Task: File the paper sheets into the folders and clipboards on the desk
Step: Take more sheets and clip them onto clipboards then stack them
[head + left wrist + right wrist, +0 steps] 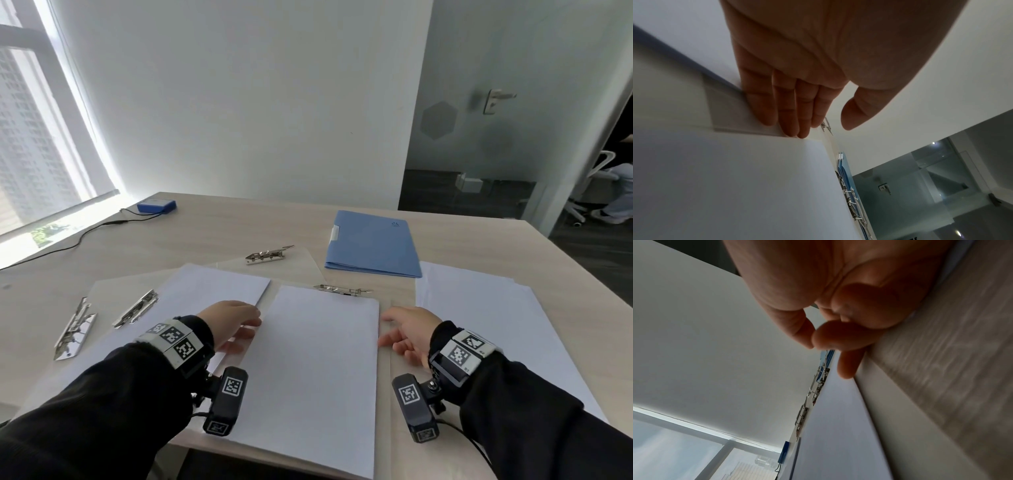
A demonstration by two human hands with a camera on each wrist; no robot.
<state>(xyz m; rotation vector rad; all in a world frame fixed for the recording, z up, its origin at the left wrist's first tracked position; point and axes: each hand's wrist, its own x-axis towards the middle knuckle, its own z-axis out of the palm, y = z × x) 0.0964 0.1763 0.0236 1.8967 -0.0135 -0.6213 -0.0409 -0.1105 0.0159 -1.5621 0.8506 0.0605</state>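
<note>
Head view: wooden desk (212, 236) by window (37, 137), left hand (233, 323) flat on paper sheet (318, 359), right hand (409, 334) perhaps loosely curled, empty.

On the desk (212, 226), a sheet of paper (315, 370) lies in the middle near the front edge on a clipboard, its top edge just below that board's clip (342, 290), with the left hand (233, 325) at its left edge and the right hand (407, 334) at its right edge. Left of it a second sheet (205, 291) lies at an angle over another clipboard whose clip (136, 308) sits beside a further clip (73, 330) farther left, while a stack of loose sheets (479, 318) lies to the right. Behind the middle sheet stands another clip (265, 255) on a clear board, with a folder (373, 243) to its right and a small box (156, 206) with a cable (68, 245) at the far left corner.
</note>
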